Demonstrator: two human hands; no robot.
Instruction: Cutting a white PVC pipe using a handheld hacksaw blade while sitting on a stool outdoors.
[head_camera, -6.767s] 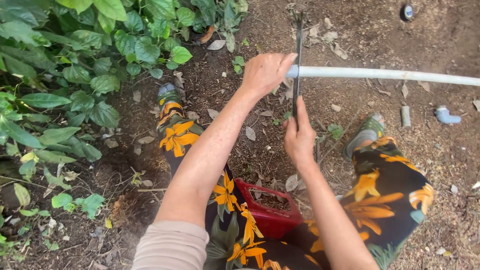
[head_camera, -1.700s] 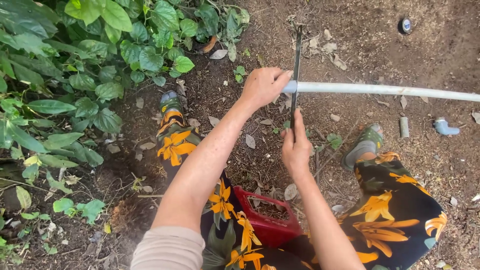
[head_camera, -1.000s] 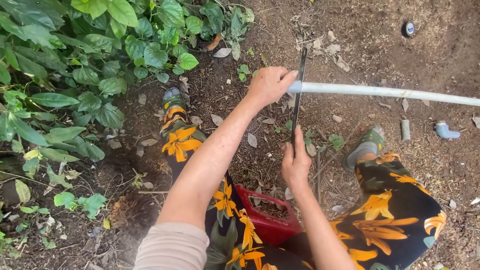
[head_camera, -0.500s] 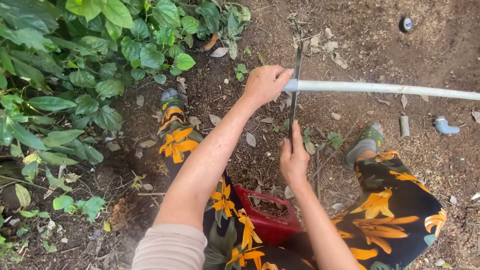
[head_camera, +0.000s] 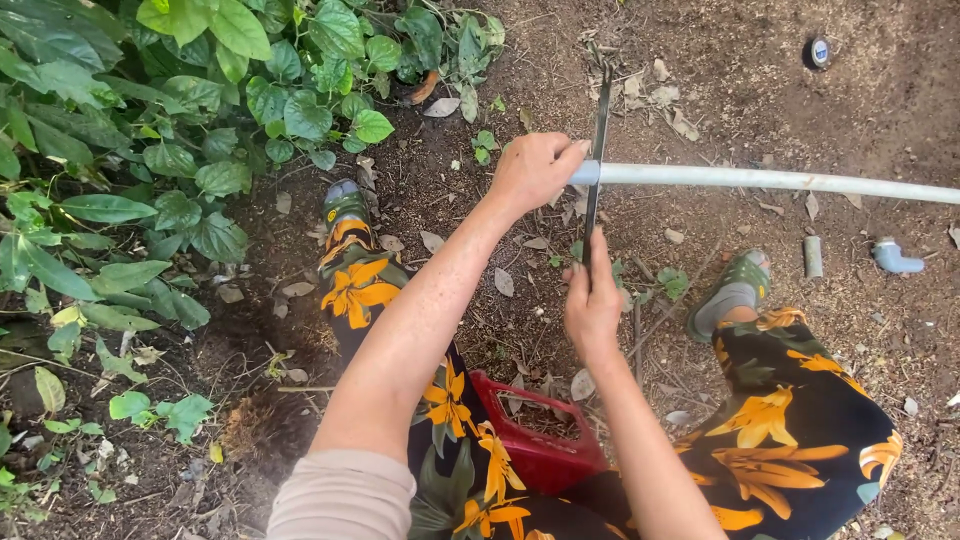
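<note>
- Gripping the cut end of the white pipe (head_camera: 760, 179) with my left hand (head_camera: 535, 170) — fingers curled tight round it, the pipe running off to the right edge of the frame just above the soil.
- My right hand (head_camera: 592, 300) is closed round the near end of the hacksaw blade (head_camera: 595, 165), fingers wrapped and pressed together.
- Blade stands nearly square to the pipe, crossing it right beside my left knuckles.
- I'm seated on a red stool (head_camera: 540, 440), a green shoe (head_camera: 728, 293) just right of my right hand.
- Short pipe offcut (head_camera: 812, 256) and grey fitting (head_camera: 893, 258) lie on the dirt below the pipe — leafy plants (head_camera: 200, 110) top left.
</note>
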